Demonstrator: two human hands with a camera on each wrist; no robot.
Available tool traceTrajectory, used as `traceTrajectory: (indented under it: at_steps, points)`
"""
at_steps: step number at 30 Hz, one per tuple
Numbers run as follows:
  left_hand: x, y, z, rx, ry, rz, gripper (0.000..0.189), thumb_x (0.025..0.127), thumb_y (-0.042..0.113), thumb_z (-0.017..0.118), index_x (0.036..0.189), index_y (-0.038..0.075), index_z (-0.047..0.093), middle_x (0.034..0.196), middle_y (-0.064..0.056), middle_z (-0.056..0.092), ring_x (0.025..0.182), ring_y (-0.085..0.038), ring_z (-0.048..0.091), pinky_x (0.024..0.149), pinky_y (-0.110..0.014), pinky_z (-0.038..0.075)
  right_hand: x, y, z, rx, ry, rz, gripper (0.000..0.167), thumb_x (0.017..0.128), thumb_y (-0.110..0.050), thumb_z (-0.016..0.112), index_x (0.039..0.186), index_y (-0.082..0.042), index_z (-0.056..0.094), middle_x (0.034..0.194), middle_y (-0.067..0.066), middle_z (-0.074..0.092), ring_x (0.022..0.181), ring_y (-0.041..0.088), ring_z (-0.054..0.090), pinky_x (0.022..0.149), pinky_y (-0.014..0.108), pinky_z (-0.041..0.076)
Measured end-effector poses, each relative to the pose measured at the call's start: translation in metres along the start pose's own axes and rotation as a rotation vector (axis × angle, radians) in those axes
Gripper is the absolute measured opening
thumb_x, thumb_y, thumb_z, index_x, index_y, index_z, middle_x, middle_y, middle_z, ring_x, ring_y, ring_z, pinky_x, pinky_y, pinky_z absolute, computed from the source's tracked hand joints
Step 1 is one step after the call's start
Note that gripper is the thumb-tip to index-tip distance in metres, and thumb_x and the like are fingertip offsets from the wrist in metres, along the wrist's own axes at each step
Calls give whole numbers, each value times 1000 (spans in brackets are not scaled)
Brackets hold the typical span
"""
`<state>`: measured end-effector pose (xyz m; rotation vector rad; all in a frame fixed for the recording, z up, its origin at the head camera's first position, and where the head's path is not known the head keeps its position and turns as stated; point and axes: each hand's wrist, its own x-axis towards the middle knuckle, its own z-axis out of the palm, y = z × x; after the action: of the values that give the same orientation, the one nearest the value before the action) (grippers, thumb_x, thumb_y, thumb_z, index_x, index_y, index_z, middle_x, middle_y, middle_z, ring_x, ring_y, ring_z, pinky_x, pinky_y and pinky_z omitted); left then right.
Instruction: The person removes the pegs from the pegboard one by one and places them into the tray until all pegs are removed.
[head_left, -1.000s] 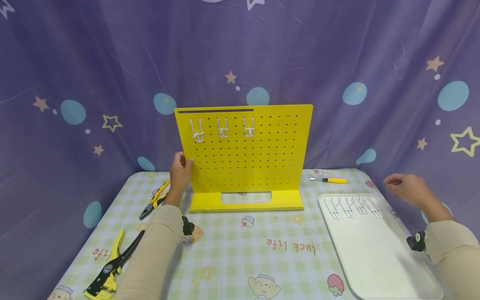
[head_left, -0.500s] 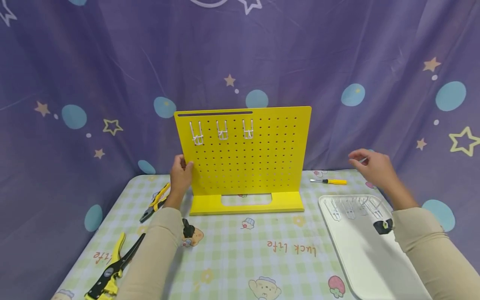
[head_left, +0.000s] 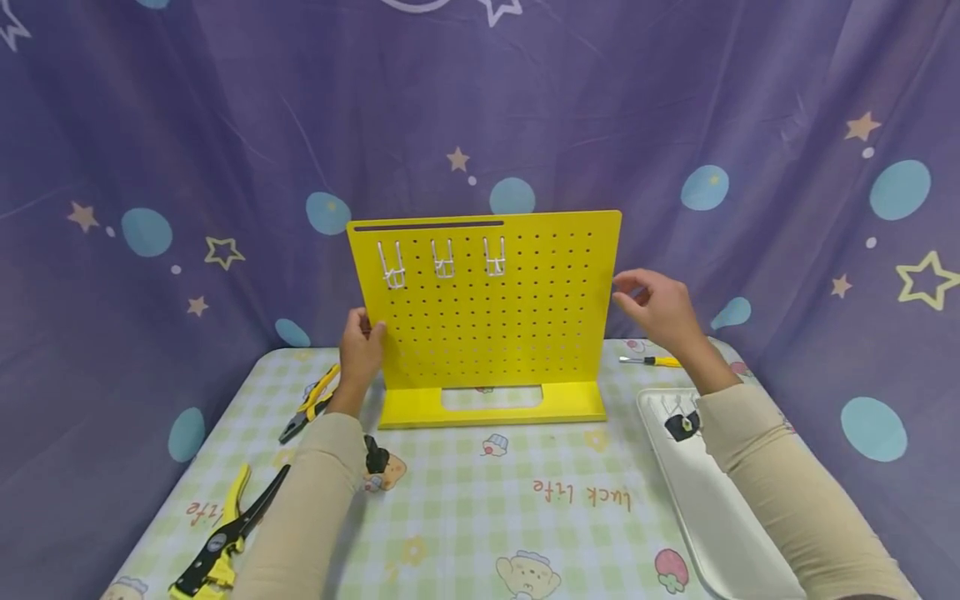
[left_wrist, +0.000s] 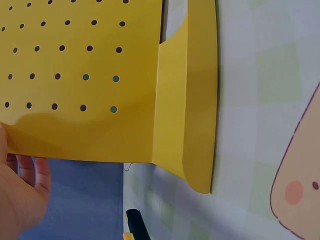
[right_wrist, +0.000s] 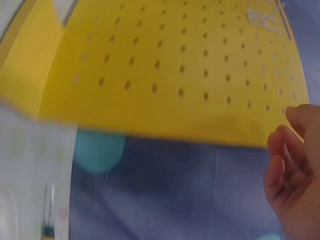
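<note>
A yellow pegboard (head_left: pixel 487 325) stands upright on its flat base, with three white wire hooks (head_left: pixel 444 258) along the upper left rows. My left hand (head_left: pixel 362 350) grips its left edge, thumb on the front and fingers behind; the left wrist view shows this hand (left_wrist: pixel 22 195) at the board's side. Close to the right edge is my right hand (head_left: pixel 660 308), fingers loosely bent. In the right wrist view nothing shows between the fingers of the right hand (right_wrist: pixel 297 170); whether a fingertip touches the board I cannot tell.
On the right lies a white tray (head_left: pixel 720 517) with more wire hooks (head_left: pixel 675 406), partly hidden by my right arm. Behind it is a yellow-handled screwdriver (head_left: pixel 660 362). Pliers (head_left: pixel 309 406) and a yellow-black wire stripper (head_left: pixel 221 542) lie left. A purple curtain (head_left: pixel 480 100) hangs behind.
My right hand has moved left from beyond the tray to the pegboard's right edge. The left hand has kept its hold on the left edge.
</note>
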<state>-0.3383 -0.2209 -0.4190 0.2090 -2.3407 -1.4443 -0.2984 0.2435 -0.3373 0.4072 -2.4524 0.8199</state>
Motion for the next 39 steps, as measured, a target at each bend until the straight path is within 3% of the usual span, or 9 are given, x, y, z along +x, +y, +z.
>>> traceTrajectory:
  at_steps: [9, 19, 24, 29, 39]
  points:
    - [0, -7, -1, 1, -13, 7, 31, 105, 25, 52, 131, 9, 48, 125, -18, 60, 114, -34, 61, 96, -49, 53, 17, -33, 45, 103, 77, -32, 23, 95, -15, 69, 117, -8, 73, 101, 11, 73, 78, 28, 68, 71, 43, 58]
    - [1, -6, -3, 0, -9, 18, 31, 105, 25, 52, 132, 10, 48, 123, -18, 60, 113, -34, 61, 96, -50, 53, 38, -74, 79, 97, 117, -83, 22, 92, -16, 72, 113, -9, 74, 98, 10, 73, 76, 25, 65, 70, 39, 54]
    - [1, -3, -3, -1, -2, 15, 31, 104, 24, 53, 132, 10, 48, 125, -18, 61, 114, -35, 61, 96, -50, 53, 47, -93, 91, 70, 142, -123, 23, 92, -17, 74, 114, -11, 74, 95, 8, 72, 77, 25, 67, 72, 40, 56]
    - [1, 0, -2, 0, 2, 11, 31, 104, 23, 53, 132, 10, 49, 125, -19, 61, 115, -36, 61, 97, -51, 53, 55, -108, 98, 48, 132, -105, 26, 93, -20, 73, 119, -14, 73, 98, 7, 73, 81, 24, 68, 75, 39, 56]
    - [3, 0, -2, 1, -8, -1, 31, 105, 24, 52, 133, 11, 49, 127, -17, 61, 116, -35, 61, 98, -52, 54, 65, -116, 108, 7, 104, -78, 26, 94, -25, 73, 120, -20, 74, 101, 5, 73, 89, 21, 67, 73, 36, 55]
